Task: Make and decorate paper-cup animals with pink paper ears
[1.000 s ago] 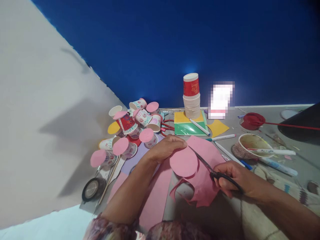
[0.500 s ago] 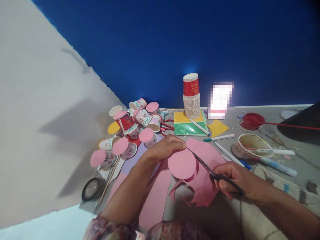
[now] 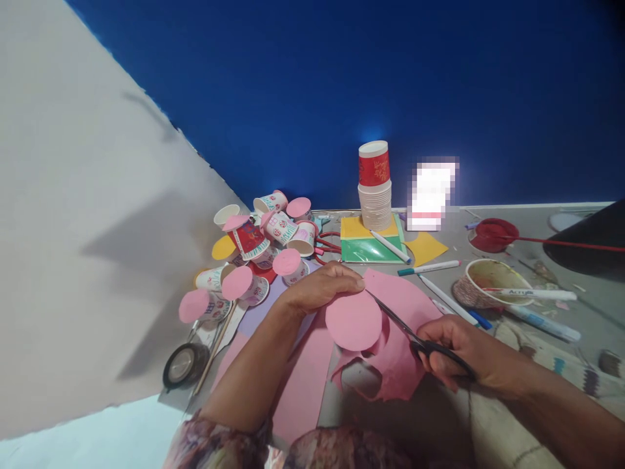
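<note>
Scissors [image 3: 410,333] sit clamped in my right hand [image 3: 463,355], fingers through the black handles, blades parted only a sliver around the pink sheet [image 3: 398,355]; their long axis runs from my grip up and to the left, tips pointing at my left thumb. Just beyond the blades, my left hand [image 3: 319,290] pinches the pink circle [image 3: 353,320], fingers closed on its top edge, the circle hanging forward of the sheet and nearly free. The risk I judge closest: the tips lie near my left fingertips, so a long snip could nick them, and the floppy sheet could twist and send the cut into the circle's rim. A loose pinch would let the circle drop. Past my left hand lie tumbled paper cups [image 3: 273,234], farther off a cup stack [image 3: 375,195] and markers [image 3: 430,267].
</note>
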### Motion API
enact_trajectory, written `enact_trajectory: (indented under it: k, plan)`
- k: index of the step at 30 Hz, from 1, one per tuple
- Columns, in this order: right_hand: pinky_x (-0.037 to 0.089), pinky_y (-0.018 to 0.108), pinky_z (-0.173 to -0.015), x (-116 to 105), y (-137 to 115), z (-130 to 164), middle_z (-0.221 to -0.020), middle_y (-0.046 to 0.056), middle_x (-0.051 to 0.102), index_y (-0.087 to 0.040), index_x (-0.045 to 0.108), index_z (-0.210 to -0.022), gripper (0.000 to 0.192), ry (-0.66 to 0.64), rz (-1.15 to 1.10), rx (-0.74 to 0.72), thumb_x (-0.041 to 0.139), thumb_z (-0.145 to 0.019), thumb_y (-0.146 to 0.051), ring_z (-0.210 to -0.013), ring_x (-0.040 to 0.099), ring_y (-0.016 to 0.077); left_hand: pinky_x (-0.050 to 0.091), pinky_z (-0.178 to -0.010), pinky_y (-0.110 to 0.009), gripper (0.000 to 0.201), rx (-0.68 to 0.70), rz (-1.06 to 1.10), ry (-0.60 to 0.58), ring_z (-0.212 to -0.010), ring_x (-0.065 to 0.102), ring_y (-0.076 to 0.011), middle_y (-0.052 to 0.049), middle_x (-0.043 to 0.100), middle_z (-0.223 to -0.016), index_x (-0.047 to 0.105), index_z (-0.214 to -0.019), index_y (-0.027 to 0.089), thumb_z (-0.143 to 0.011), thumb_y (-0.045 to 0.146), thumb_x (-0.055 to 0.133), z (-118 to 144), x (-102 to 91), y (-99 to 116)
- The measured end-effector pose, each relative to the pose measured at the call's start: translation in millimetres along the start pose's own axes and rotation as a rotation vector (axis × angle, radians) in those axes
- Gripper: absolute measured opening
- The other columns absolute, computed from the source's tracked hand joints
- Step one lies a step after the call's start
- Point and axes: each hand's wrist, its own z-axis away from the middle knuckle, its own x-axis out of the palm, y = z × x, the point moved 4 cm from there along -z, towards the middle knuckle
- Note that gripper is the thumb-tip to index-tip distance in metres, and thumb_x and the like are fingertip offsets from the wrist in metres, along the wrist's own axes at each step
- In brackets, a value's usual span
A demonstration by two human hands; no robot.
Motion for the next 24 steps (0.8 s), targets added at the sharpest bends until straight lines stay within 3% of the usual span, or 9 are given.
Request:
enact_trajectory:
  k: [5, 11, 19, 24]
  plan:
    - [0.020, 0.026, -0.049, 0.1, 0.8, 0.6, -0.052, -0.001, 0.057, -0.018, 0.059, -0.067, 0.065, 0.002, 0.009, -0.010, 0.073, -0.072, -0.081, -0.049, 0.039, 0.0084, 0.023, -0.048, -0.024, 0.044, -0.008, -0.008, -0.001, -0.049, 0.032, -0.0065, 0.007, 0.040, -0.053, 0.046, -0.051, 0.018, -0.072, 0.045, 0.073, 0.3, -0.5, -0.6]
    - [0.020, 0.026, -0.049, 0.3, 2.6, 0.9, -0.051, -0.003, 0.055, -0.018, 0.056, -0.064, 0.063, 0.015, 0.034, 0.027, 0.078, -0.071, -0.077, -0.049, 0.038, 0.0077, 0.023, -0.049, -0.025, 0.044, -0.003, -0.066, -0.013, -0.050, 0.028, -0.0068, 0.007, 0.035, -0.053, 0.042, -0.050, 0.019, -0.072, 0.044, 0.072, 1.6, -1.1, 1.7]
    - [0.021, 0.027, -0.050, 3.8, -12.1, 3.4, -0.051, -0.001, 0.054, -0.020, 0.053, -0.064, 0.070, -0.010, 0.144, 0.023, 0.065, -0.070, -0.089, -0.049, 0.037, 0.0091, 0.021, -0.049, -0.026, 0.051, -0.008, -0.128, -0.040, -0.050, 0.027, -0.0071, 0.007, 0.032, -0.053, 0.037, -0.049, 0.020, -0.073, 0.048, 0.072, 2.1, -1.5, 3.6]
    - [0.021, 0.027, -0.050, 4.5, -11.9, 2.0, -0.051, -0.001, 0.054, -0.021, 0.052, -0.062, 0.068, 0.062, 0.085, 0.024, 0.068, -0.071, -0.086, -0.049, 0.037, 0.0088, 0.027, -0.051, -0.024, 0.050, -0.026, 0.001, 0.052, -0.051, 0.035, -0.0075, 0.005, 0.041, -0.054, 0.047, -0.052, 0.018, -0.070, 0.053, 0.078, 1.8, -2.4, -2.4]
